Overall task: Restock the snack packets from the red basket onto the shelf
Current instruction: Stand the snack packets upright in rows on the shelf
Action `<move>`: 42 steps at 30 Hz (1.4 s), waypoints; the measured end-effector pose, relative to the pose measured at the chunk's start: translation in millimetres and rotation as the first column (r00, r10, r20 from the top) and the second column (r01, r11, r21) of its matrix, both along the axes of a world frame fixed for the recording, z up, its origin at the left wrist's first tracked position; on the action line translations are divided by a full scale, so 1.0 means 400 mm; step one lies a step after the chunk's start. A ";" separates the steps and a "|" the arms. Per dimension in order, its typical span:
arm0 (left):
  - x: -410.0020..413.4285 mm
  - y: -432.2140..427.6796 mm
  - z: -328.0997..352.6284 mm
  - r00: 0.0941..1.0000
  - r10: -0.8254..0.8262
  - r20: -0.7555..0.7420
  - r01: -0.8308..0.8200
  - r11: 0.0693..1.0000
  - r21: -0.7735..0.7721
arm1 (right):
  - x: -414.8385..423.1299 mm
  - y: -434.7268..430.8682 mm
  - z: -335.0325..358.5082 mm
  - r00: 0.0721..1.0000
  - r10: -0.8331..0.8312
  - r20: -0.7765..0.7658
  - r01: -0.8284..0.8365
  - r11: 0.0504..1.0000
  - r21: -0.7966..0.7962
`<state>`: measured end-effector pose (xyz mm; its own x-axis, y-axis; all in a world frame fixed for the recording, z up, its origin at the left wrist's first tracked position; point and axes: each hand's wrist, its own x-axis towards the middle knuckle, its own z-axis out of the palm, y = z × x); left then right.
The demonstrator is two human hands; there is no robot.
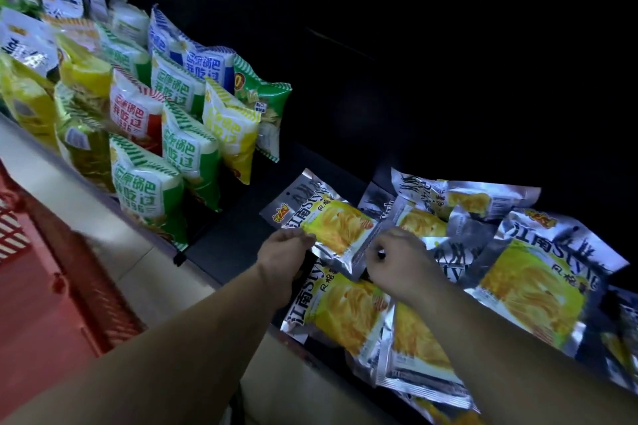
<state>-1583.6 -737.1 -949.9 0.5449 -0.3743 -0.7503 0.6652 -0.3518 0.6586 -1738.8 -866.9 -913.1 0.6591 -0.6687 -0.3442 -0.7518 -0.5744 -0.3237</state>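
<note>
The person is reaching both hands over the front lip of the dark shelf [221, 252] and holding one silver packet [340, 226] with a yellow crisp picture just above the bay. The left hand [286, 252] is pinching the packet's near left edge between thumb and fingers. The right hand [397, 259] is curling tightly at the near right corner. It is probably pinching that corner too, though its fingertips are hiding behind the knuckles. Gripping at two near corners is likely meant to keep the slippery foil flat and face-up, so the printed front is showing to a shopper.

The packet is sitting at the left of the bay, overlapping a matching packet [345, 310] that is lying nearer the person. More of the same silver packets [531, 272] are lying flat and fanned loosely across the right of the bay, overlapping one another. That suggests this spot is filling the gap beside them. To the left, green and white packets [152, 190] are standing upright in rows, apart from the silver ones, so each kind is getting its own section.

The red basket [69, 286] is sitting low at the left, near the person's left forearm, within easy reach for the next packet.
</note>
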 end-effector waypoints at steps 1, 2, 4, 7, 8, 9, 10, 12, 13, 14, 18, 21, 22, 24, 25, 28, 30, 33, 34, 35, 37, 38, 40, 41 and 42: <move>-0.008 -0.011 -0.001 1.000 0.006 -0.026 -0.007 0.999 -0.037 | 0.007 0.001 0.004 1.000 -0.013 0.003 0.013 1.000 0.001; -0.014 -0.020 -0.001 0.999 0.014 -0.041 -0.017 0.997 -0.075 | 0.012 0.001 0.008 1.000 -0.023 0.016 0.023 1.000 -0.001; -0.016 -0.034 0.014 0.997 0.057 -0.047 -0.063 0.989 -0.135 | 0.019 0.000 0.013 0.997 -0.060 0.040 0.058 0.998 0.039; 0.000 -0.052 0.043 0.985 0.171 -0.019 -0.172 0.973 -0.155 | 0.015 -0.007 0.018 0.989 -0.120 0.083 0.107 0.984 0.145; 0.005 -0.059 0.050 0.981 0.196 -0.009 -0.195 0.969 -0.150 | 0.012 -0.010 0.020 0.989 -0.112 0.094 0.096 0.982 0.161; 0.009 -0.064 0.057 0.976 0.218 -0.002 -0.216 0.967 -0.136 | 0.010 -0.011 0.028 0.993 -0.083 0.089 0.066 0.982 0.179; 0.013 -0.067 0.059 0.968 0.251 -0.002 -0.249 0.960 -0.127 | 0.006 -0.010 0.034 0.996 -0.049 0.069 0.033 0.977 0.211; 0.018 -0.074 0.069 0.956 0.294 -0.006 -0.292 0.946 -0.138 | 0.006 -0.004 0.048 1.000 0.019 -0.003 -0.017 0.961 0.275; 0.020 -0.077 0.073 0.956 0.294 -0.006 -0.291 0.943 -0.163 | 0.008 -0.003 0.051 0.999 0.038 -0.001 -0.036 0.962 0.271; 0.025 -0.080 0.077 0.958 0.288 -0.006 -0.284 0.940 -0.192 | 0.015 -0.004 0.055 0.998 0.029 0.047 -0.040 0.969 0.245; 0.075 -0.052 0.130 0.984 0.134 0.114 -0.097 0.954 -0.284 | 0.075 -0.021 0.109 0.874 -0.306 0.378 0.236 0.947 0.219; 0.110 -0.013 0.153 0.974 -0.008 0.225 0.086 0.937 -0.338 | 0.137 -0.018 0.154 0.768 -0.475 0.429 0.251 0.840 0.482; 0.112 0.000 0.160 0.974 -0.036 0.225 0.115 0.929 -0.352 | 0.155 -0.008 0.167 0.758 -0.506 0.412 0.244 0.805 0.540; 0.102 0.018 0.178 0.977 -0.056 0.205 0.131 0.918 -0.375 | 0.177 0.014 0.181 0.726 -0.584 0.363 0.281 0.734 0.619; 0.097 0.022 0.188 0.979 -0.031 0.201 0.107 0.918 -0.382 | 0.182 0.022 0.186 0.705 -0.613 0.357 0.297 0.713 0.636; 0.084 0.040 0.172 0.917 0.065 0.393 -0.003 0.988 -0.157 | 0.181 0.035 0.180 0.664 -0.626 0.409 0.331 0.736 0.591; 0.075 0.062 0.127 0.768 -0.223 0.601 0.088 0.965 0.245 | 0.173 0.036 0.172 0.643 -0.627 0.438 0.377 0.758 0.532; 0.018 0.101 0.080 0.534 -0.768 0.354 0.531 0.630 0.567 | 0.170 0.023 0.171 0.590 -0.652 0.476 0.410 0.750 0.519; 0.000 0.107 0.065 0.463 -0.846 0.266 0.622 0.523 0.583 | 0.168 0.014 0.168 0.576 -0.666 0.475 0.422 0.739 0.525; -0.017 0.110 0.059 0.419 -0.881 0.220 0.676 0.464 0.572 | 0.169 0.006 0.166 0.562 -0.680 0.470 0.442 0.728 0.524; -0.036 0.106 0.050 0.397 -0.895 0.203 0.729 0.442 0.523 | 0.165 -0.007 0.160 0.539 -0.703 0.465 0.465 0.708 0.532; -0.039 0.104 0.047 0.413 -0.886 0.209 0.736 0.460 0.497 | 0.163 -0.012 0.155 0.530 -0.707 0.468 0.464 0.704 0.539; -0.037 0.101 0.048 0.476 -0.856 0.200 0.740 0.513 0.435 | 0.163 -0.014 0.147 0.528 -0.710 0.467 0.460 0.701 0.545; -0.035 0.103 0.052 0.509 -0.837 0.198 0.741 0.544 0.394 | 0.161 -0.014 0.144 0.518 -0.714 0.471 0.466 0.697 0.545; -0.033 0.105 0.057 0.549 -0.811 0.204 0.735 0.584 0.343 | 0.159 -0.015 0.141 0.502 -0.722 0.477 0.474 0.691 0.546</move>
